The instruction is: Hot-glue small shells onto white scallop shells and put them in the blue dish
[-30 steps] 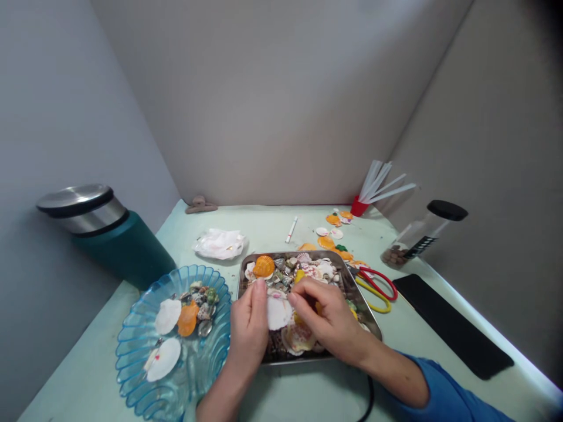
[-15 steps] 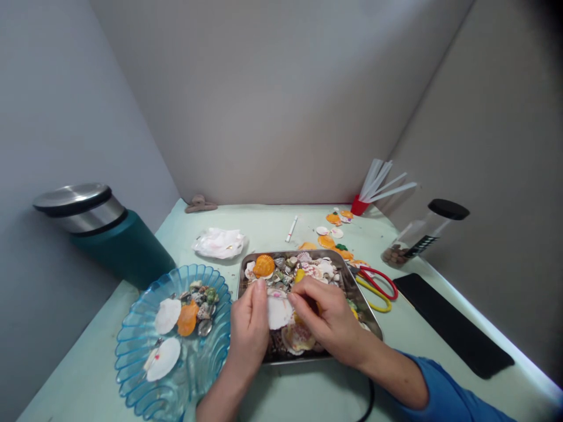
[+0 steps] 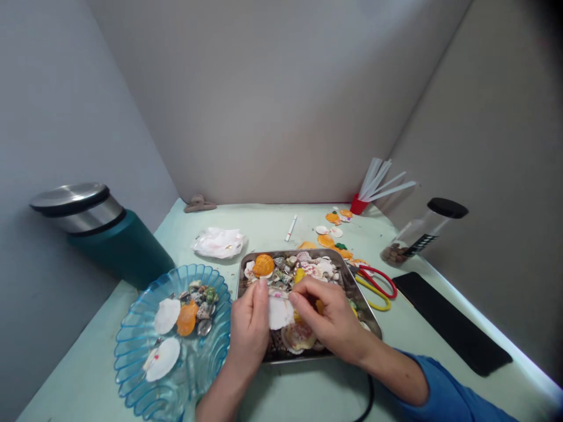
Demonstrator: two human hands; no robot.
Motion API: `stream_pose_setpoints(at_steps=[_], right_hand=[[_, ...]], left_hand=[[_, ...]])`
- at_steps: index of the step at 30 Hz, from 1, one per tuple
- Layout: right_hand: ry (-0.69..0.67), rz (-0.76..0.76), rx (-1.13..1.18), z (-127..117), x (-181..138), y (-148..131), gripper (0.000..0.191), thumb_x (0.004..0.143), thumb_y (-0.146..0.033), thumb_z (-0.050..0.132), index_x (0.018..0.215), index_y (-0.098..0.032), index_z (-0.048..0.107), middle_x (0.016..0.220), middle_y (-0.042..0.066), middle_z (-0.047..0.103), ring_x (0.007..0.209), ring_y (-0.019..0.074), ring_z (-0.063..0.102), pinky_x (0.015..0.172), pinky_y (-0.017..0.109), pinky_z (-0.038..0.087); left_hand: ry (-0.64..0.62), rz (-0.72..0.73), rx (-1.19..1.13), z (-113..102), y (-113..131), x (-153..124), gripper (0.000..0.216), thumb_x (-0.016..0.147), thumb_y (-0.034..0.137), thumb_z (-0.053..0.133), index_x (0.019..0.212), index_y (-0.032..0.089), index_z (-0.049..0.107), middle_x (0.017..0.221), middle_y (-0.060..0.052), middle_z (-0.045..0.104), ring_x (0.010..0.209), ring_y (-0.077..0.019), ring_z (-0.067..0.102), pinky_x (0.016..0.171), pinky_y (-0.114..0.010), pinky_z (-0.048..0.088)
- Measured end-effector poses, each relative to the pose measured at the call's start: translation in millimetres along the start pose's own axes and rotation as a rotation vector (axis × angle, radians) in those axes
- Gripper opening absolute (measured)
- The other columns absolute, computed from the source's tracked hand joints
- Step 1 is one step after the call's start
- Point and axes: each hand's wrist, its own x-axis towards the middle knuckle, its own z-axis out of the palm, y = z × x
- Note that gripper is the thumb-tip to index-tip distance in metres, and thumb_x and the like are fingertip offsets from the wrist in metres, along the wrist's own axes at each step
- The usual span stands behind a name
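Observation:
My left hand (image 3: 249, 327) and my right hand (image 3: 328, 316) both pinch one white scallop shell (image 3: 280, 313), held just above a metal tray (image 3: 373, 323) full of mixed shells. The left fingers grip the shell's left edge and the right fingers its right edge. An orange scallop (image 3: 263, 265) lies at the tray's far left corner. To the left stands a blue glass bowl (image 3: 132, 363) with two white shells, an orange one and several small snail shells inside.
A teal flask (image 3: 105, 234) with a steel lid stands far left. A crumpled tissue (image 3: 219, 242), loose shells (image 3: 326, 240), red and yellow scissors (image 3: 376, 284), a red cup of white sticks (image 3: 365, 199), a jar (image 3: 417, 234) and a black phone (image 3: 448, 328) lie around.

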Motion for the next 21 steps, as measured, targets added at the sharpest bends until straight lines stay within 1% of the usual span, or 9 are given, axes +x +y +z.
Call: stream_pose_setpoints(at_steps=[18, 21], right_hand=[[0.012, 0.023, 0.01, -0.7, 0.6, -0.3, 0.021, 0.087, -0.02, 0.049, 0.067, -0.017, 0.05, 0.059, -0.003, 0.048, 0.054, 0.0105, 0.044, 0.054, 0.023, 0.035], [0.014, 0.014, 0.001, -0.3, 0.8, -0.7, 0.021, 0.087, -0.019, 0.049, 0.066, -0.017, 0.05, 0.059, -0.003, 0.048, 0.054, 0.0104, 0.044, 0.054, 0.022, 0.034]], left_hand=[[-0.004, 0.02, 0.041, -0.5, 2.8, -0.4, 0.038, 0.089, 0.045, 0.041, 0.063, 0.018, 0.043, 0.056, 0.004, 0.037, 0.053, -0.01, 0.034, 0.049, -0.021, 0.028], [-0.001, 0.003, 0.03, -0.3, 3.0, 0.7, 0.039, 0.088, 0.047, 0.042, 0.063, 0.018, 0.044, 0.056, 0.004, 0.038, 0.053, -0.0097, 0.034, 0.048, -0.021, 0.029]])
